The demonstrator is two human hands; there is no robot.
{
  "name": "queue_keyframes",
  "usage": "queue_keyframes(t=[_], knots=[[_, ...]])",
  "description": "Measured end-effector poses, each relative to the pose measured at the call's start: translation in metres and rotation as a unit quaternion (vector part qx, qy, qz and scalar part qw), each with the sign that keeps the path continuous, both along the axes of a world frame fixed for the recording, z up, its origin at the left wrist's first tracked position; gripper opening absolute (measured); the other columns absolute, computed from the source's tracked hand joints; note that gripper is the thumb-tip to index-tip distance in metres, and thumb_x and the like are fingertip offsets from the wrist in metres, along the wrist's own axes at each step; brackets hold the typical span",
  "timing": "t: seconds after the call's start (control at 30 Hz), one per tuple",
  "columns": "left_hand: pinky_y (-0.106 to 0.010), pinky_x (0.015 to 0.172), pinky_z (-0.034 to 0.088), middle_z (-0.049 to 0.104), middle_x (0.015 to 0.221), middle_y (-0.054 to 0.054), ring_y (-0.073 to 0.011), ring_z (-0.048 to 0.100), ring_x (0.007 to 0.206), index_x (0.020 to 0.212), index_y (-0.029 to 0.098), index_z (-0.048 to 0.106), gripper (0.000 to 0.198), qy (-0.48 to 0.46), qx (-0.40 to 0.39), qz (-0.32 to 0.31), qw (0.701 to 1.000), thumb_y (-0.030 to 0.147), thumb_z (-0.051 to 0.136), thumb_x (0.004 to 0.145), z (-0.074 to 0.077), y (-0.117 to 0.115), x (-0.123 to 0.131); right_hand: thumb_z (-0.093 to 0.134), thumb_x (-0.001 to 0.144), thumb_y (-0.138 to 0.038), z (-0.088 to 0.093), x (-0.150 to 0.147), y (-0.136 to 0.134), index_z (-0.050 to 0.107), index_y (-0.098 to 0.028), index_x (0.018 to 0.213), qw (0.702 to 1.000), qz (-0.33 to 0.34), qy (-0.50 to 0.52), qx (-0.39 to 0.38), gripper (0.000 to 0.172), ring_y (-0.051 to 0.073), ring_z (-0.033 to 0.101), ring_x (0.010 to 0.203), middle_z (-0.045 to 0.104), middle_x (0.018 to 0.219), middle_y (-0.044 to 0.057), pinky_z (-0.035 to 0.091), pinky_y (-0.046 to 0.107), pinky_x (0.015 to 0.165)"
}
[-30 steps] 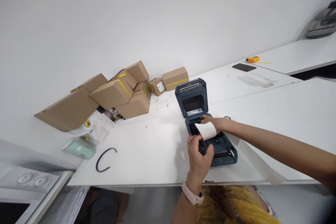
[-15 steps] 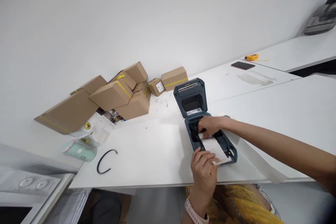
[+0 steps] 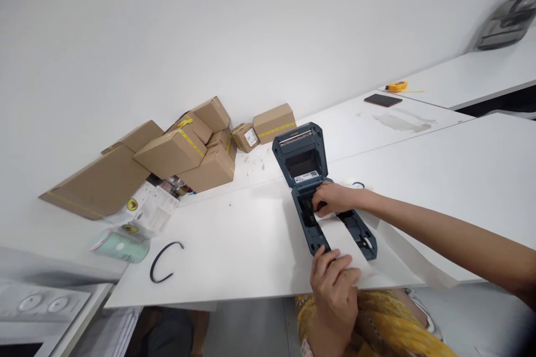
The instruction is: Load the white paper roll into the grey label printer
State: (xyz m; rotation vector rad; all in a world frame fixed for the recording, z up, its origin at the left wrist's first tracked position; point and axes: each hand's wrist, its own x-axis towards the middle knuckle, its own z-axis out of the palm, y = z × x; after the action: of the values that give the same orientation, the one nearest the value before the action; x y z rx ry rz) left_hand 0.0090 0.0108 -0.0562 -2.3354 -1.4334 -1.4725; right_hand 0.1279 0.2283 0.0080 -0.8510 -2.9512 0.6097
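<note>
Hands [image 3: 335,284] sit at either end of the paper [image 3: 342,239].

Dressed in a mustard-yellow garment [image 3: 377,334] across the lap, mottled with a darker pattern and crossed by a narrow greyish strip. Bare along the right forearm [image 3: 439,231]. Ungloved at the right fingers [image 3: 320,196] and left fingers [image 3: 340,268], with a pale pink wristband [image 3: 306,349] on the left, mostly cropped.
</note>
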Motion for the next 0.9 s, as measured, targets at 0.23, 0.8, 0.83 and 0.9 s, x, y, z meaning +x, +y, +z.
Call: queue_keyframes(t=[0.23, 0.8, 0.83, 0.9], knots=[[-0.049, 0.101, 0.054, 0.080, 0.094, -0.001, -0.0225, 0.074, 0.097, 0.094, 0.029, 0.070, 0.027, 0.010, -0.022, 0.007, 1.000, 0.007, 0.054, 0.091, 0.001, -0.017, 0.001, 0.061, 0.086, -0.025, -0.008, 0.011, -0.013, 0.077, -0.021, 0.091, 0.998, -0.001, 0.050, 0.038, 0.017, 0.028, 0.063, 0.102, 0.077, 0.098, 0.007, 0.033, 0.039, 0.094], [-0.039, 0.096, 0.058, 0.080, 0.088, 0.002, -0.0167, 0.075, 0.089, 0.087, 0.023, 0.067, 0.026, 0.029, 0.043, 0.035, 0.998, 0.011, 0.046, 0.098, 0.010, -0.017, 0.005, 0.046, 0.101, -0.042, 0.063, 0.012, 0.000, 0.071, -0.023, 0.103, 0.853, -0.163, 0.436, 0.237, 0.031, 0.025, 0.063, 0.103, 0.073, 0.104, 0.009, 0.047, 0.042, 0.095], [-0.040, 0.096, 0.058, 0.080, 0.089, 0.001, -0.0171, 0.075, 0.090, 0.088, 0.023, 0.067, 0.026, 0.033, 0.040, 0.035, 0.998, 0.011, 0.046, 0.098, 0.011, -0.017, 0.005, 0.046, 0.100, -0.044, 0.080, 0.011, 0.008, 0.069, -0.024, 0.112, 0.800, -0.218, 0.487, 0.275, 0.033, 0.025, 0.061, 0.111, 0.071, 0.113, 0.009, 0.045, 0.044, 0.100], [-0.041, 0.097, 0.058, 0.080, 0.090, 0.001, -0.0179, 0.076, 0.091, 0.090, 0.023, 0.067, 0.025, 0.044, 0.035, 0.034, 0.998, 0.010, 0.046, 0.097, 0.012, -0.018, 0.004, 0.044, 0.100, -0.051, 0.109, 0.007, 0.026, 0.063, -0.024, 0.127, 0.757, -0.289, 0.516, 0.279, 0.043, 0.028, 0.051, 0.130, 0.062, 0.136, 0.010, 0.037, 0.049, 0.110]])
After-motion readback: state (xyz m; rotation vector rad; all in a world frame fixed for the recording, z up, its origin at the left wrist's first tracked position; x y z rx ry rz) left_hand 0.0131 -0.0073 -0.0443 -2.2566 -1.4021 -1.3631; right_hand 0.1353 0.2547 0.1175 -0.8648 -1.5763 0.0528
